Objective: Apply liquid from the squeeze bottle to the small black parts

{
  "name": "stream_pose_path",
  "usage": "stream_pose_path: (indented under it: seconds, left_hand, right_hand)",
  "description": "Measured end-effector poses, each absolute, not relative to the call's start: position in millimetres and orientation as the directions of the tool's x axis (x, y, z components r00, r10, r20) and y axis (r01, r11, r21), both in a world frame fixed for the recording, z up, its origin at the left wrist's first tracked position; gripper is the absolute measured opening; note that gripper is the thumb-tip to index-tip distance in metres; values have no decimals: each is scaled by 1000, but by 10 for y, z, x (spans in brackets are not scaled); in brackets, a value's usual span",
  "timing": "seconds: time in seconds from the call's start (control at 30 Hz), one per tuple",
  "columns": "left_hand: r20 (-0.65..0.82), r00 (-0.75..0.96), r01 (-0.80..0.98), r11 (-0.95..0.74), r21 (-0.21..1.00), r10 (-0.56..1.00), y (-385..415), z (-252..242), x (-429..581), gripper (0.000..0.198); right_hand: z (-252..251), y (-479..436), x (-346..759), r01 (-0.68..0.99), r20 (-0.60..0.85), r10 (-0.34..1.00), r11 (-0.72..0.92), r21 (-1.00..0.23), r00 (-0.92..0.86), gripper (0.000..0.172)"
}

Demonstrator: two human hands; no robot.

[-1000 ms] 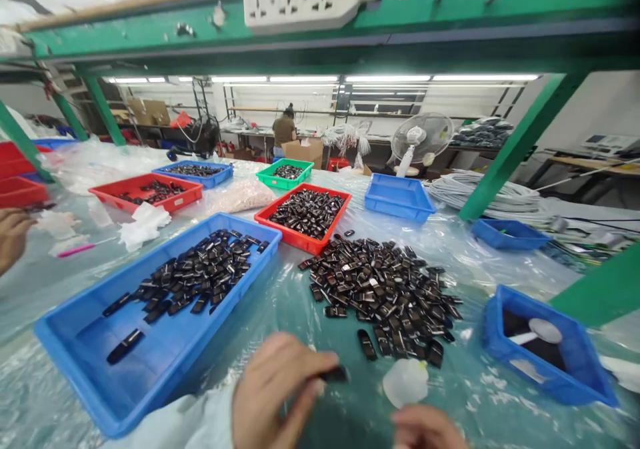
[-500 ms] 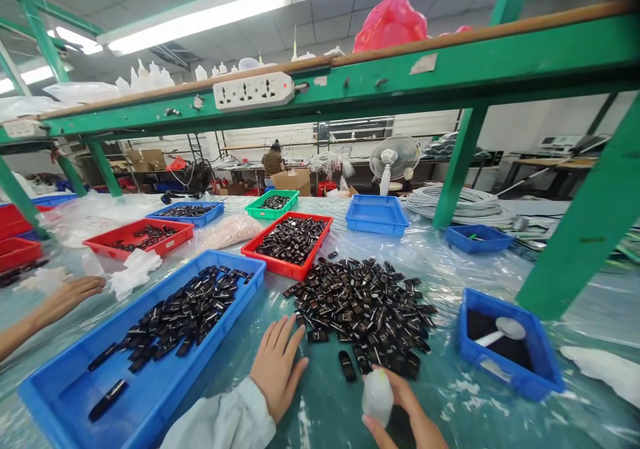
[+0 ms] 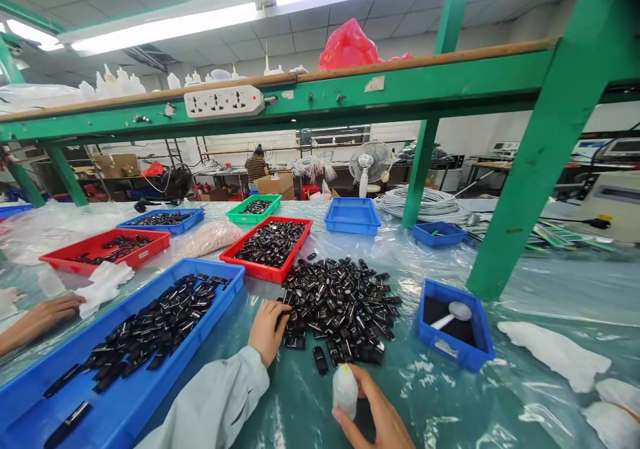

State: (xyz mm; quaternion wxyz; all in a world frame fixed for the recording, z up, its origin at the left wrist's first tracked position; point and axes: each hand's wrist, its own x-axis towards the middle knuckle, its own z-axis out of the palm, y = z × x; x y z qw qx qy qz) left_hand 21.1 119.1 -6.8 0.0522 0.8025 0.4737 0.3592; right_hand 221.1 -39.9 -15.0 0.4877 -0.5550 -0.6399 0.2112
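Observation:
A heap of small black plastic parts (image 3: 345,302) with shiny strips lies on the table in front of me. My left hand (image 3: 269,329) is at the heap's left edge, fingers curled in against the parts; what they grip, if anything, is hidden. Lower down, my right hand (image 3: 375,409) holds a small white squeeze bottle (image 3: 345,392) with a yellowish tip, upright between thumb and fingers. One black part (image 3: 320,360) lies just beyond the bottle, at the near side of the heap. Left of my left hand stands a long blue tray (image 3: 200,355) with more black parts.
A red tray (image 3: 234,257) full of black parts touches the heap's far side. To the right are a blue bin (image 3: 450,352) with a white spoon and a green post (image 3: 530,169). Another person's hand (image 3: 55,312) rests at far left, by white cloth (image 3: 105,285).
My left hand has gone from lying spread on the table to curled at the heap's edge. The bottle in my right hand stands more upright. The whole view has shifted rightward.

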Motion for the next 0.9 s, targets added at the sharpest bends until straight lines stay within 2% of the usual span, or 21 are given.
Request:
stream_pose_path:
  seconds: [0.27, 0.4, 0.57, 0.8, 0.9]
  left_hand:
    - [361, 160, 563, -386, 731, 919, 743, 49, 68, 34]
    - [248, 192, 431, -308, 848, 950, 427, 97, 8, 32]
    - [134, 228, 317, -203, 926, 964, 268, 188, 34, 37]
    - [-49, 232, 62, 35, 997, 971, 249, 168, 36, 66]
    - [-64, 231, 6, 65, 998, 971, 202, 193, 11, 67]
  right_hand:
    - [-54, -435, 2331, 597, 390, 920, 330, -731, -31, 35]
    - [-67, -448, 2334, 629, 378, 924, 324, -707, -51, 35]
    - [-59, -458, 2335, 661, 363, 931, 292, -691, -32, 32]
    - [-80, -433, 2440, 676, 417, 899, 391, -625, -135, 32]
    - [-124, -415, 2477, 686, 424, 891, 411, -600, -163, 32]
